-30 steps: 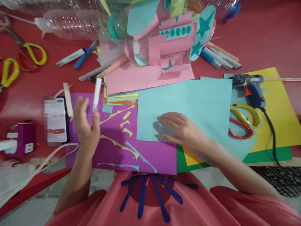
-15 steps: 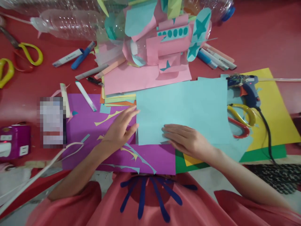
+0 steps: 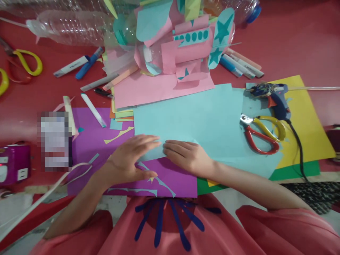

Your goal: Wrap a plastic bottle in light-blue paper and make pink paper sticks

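A light blue sheet of paper (image 3: 191,117) lies before me, its lower left part over a purple sheet (image 3: 175,184). My right hand (image 3: 186,156) rests flat on the blue sheet's lower edge, fingers stretched out side by side and pointing left. At the sheet's lower left corner is my left hand (image 3: 132,156), fingers extended and thumb apart, holding nothing. Thin yellow and blue paper offcuts (image 3: 119,135) lie on the purple sheet. Right of my hands, scissors with red and yellow handles (image 3: 261,132) lie on blue paper.
A glue gun (image 3: 278,99) with a black cord lies on yellow paper (image 3: 313,131) at right. A pink paper-covered bottle model (image 3: 191,46) stands at the back beside clear plastic bottles (image 3: 66,28). Several markers (image 3: 92,109), more scissors (image 3: 26,62) and a phone (image 3: 54,141) are at left.
The blue sheet has slid left, uncovering the scissors' pivot at right. My right hand has moved left along with it. My left hand has turned, its thumb now spread lower.
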Available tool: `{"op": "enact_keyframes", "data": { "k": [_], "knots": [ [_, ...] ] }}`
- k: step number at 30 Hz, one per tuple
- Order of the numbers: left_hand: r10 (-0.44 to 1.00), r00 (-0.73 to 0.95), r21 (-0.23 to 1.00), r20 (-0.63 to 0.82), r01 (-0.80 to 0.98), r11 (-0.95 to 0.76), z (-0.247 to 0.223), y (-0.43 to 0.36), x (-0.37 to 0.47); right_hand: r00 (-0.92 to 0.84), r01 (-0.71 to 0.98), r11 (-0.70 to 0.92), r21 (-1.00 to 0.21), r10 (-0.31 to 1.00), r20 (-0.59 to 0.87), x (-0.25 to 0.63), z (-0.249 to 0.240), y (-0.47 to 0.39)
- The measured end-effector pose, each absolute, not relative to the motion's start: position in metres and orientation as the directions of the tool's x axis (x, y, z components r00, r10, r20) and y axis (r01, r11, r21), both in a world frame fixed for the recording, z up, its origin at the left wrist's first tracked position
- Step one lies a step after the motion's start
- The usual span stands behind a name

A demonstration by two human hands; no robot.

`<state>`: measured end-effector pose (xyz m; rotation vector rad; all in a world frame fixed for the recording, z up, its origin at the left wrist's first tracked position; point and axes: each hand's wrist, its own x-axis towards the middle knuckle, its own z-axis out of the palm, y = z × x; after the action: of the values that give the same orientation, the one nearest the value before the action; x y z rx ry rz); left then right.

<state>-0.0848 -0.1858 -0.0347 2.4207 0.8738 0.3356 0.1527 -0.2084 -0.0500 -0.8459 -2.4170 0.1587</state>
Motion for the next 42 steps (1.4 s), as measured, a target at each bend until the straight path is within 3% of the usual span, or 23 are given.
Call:
{"op": "enact_keyframes", "data": {
  "k": [2,4,10,13,17,20,22,25,27,34,42],
  "knots": [
    [0.619,0.784,0.443,0.042,0.541,-0.715,-0.033,-0.192,-0.085,-0.643,0.549,0.792,-0.265,0.603,0.472,0.151,-0.048,-0.209],
    [0.604,0.795,0.399,0.065,0.534,-0.746,-0.034,-0.196,-0.086,-0.649,0.577,0.781,-0.24,0.617,0.445,0.154,-0.046,-0.211],
    [0.622,0.782,0.462,-0.021,0.56,-0.688,-0.039,-0.205,-0.115,-0.697,0.613,0.745,-0.262,0.666,0.265,0.189,-0.029,-0.228],
    [0.675,0.737,0.496,0.022,0.578,-0.648,-0.041,-0.212,-0.13,-0.666,0.661,0.686,-0.305,0.723,0.184,0.212,-0.018,-0.234],
    [0.822,0.568,0.515,0.037,0.694,-0.502,-0.041,-0.214,-0.129,-0.6,0.746,0.588,-0.312,0.797,0.07,0.233,-0.013,-0.229],
    [0.912,0.37,0.401,0.175,0.819,-0.409,-0.04,-0.21,-0.114,-0.542,0.791,0.535,-0.297,0.838,0.068,0.238,-0.018,-0.219],
    [0.858,0.418,0.254,0.298,0.832,-0.494,-0.039,-0.206,-0.102,-0.517,0.813,0.516,-0.27,0.853,0.073,0.238,-0.023,-0.211],
    [0.74,0.622,0.099,0.257,0.745,-0.66,-0.043,-0.202,-0.085,-0.501,0.835,0.502,-0.226,0.863,0.066,0.237,-0.03,-0.197],
    [0.709,0.683,0.136,0.173,0.697,-0.704,-0.048,-0.198,-0.077,-0.504,0.834,0.504,-0.225,0.861,0.064,0.235,-0.034,-0.187],
    [0.772,0.635,0.28,-0.001,0.742,-0.61,-0.059,-0.192,-0.069,-0.518,0.798,0.541,-0.265,0.841,0.156,0.233,-0.039,-0.177],
    [0.718,0.692,0.162,0.068,0.703,-0.693,-0.06,-0.203,-0.062,-0.521,0.816,0.547,-0.188,0.836,0.173,0.241,-0.034,-0.19]
  ]
}}
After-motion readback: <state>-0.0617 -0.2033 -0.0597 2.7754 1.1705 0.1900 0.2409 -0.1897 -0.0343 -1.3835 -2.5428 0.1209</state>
